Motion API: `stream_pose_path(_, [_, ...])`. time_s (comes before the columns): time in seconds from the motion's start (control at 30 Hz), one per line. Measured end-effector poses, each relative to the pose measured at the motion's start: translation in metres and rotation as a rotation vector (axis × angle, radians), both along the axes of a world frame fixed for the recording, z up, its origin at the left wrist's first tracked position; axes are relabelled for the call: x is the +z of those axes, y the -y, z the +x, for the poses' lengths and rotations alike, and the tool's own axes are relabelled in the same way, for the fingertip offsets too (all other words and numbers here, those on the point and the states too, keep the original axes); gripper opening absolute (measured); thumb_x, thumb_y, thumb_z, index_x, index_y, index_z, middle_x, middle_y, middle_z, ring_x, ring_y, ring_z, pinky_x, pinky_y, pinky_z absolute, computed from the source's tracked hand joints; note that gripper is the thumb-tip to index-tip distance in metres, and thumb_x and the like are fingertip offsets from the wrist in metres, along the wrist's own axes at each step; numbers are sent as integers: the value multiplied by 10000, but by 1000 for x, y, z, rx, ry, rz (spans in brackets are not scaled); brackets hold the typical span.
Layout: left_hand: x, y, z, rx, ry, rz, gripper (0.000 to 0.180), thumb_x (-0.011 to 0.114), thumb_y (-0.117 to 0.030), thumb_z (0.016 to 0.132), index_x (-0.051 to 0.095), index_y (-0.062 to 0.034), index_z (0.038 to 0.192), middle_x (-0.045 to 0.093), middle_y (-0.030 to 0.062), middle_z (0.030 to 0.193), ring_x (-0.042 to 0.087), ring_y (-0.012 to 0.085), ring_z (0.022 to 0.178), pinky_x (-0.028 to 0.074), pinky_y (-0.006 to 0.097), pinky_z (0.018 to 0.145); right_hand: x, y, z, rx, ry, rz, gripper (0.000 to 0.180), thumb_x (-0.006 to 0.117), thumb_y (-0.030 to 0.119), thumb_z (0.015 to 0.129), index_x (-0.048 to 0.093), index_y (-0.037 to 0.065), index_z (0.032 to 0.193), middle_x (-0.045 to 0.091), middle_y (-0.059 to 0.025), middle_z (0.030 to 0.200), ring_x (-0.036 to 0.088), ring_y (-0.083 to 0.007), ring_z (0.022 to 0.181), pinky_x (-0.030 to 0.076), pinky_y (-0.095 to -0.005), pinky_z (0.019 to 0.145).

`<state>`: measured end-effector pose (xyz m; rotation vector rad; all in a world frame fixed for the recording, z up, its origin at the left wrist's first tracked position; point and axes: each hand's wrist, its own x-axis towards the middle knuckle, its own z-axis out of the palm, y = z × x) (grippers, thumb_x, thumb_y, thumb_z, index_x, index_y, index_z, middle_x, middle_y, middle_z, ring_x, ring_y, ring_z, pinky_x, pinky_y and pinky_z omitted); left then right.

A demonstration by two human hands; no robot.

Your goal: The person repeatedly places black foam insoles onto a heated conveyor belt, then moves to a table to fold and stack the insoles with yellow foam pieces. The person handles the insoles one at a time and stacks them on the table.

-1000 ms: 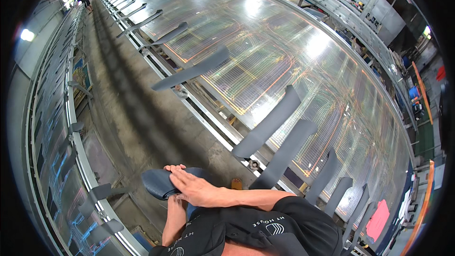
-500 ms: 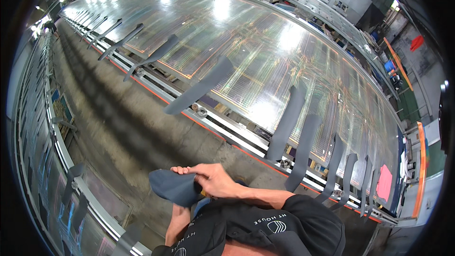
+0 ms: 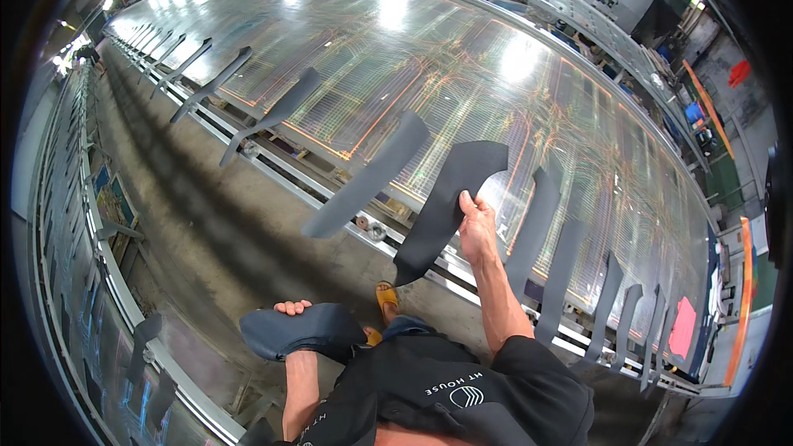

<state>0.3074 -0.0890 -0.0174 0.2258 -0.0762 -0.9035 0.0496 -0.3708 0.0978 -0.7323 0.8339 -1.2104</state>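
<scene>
My left hand is low in front of me, its fingers curled over a folded stack of dark fabric pieces. Further forward, my right hand pinches one long dark fabric strip by its side. The strip's wider end lies over the long printing table, while its narrow end droops past the near rail. Similar grey strips lie across the same edge on both sides, among them one strip to the left and another to the right.
A metal rail with rollers runs along the table's near side. Another table with strips along its rail stands at my left, across a concrete aisle. A pink piece lies at the right end.
My right hand has moved from the stack out to the table, carrying one fabric strip to its edge. My left hand still holds the stack.
</scene>
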Motion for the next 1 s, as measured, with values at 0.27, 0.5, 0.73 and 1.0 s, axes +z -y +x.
stream_pose_path(0.27, [6,25,44,117,-6,84,573,293,-463,975,643,-43,803,631,102,720,592,263,708,458,430,855,-77,106,14,-139,-336,104,234,593,158,923,596,0,1096,649,-59,905,608,-172,762,484,-327,669])
stream_pose_path(0.5, [-5,34,71,181,-45,97,448,362,-354,971,643,-52,794,621,100,697,584,263,682,458,439,846,-13,64,55,-639,-1407,-743,325,674,62,800,568,-55,1085,595,-174,959,549,-345,942,438,-434,837])
stream_pose_path(0.73, [16,26,95,36,647,461,149,512,-146,910,570,-15,952,624,113,871,592,258,841,439,410,891,33,-103,238,614,-748,-1223,522,663,208,801,490,-32,1231,492,-221,1255,462,-376,1184,377,-449,1002])
stream_pose_path(1.0, [56,-62,186,-339,934,815,561,668,55,744,368,21,1217,505,104,1166,491,185,1126,389,324,954,19,-181,364,976,-952,-1314,470,590,82,735,486,-42,1177,528,-181,1181,552,-334,1076,480,-400,865])
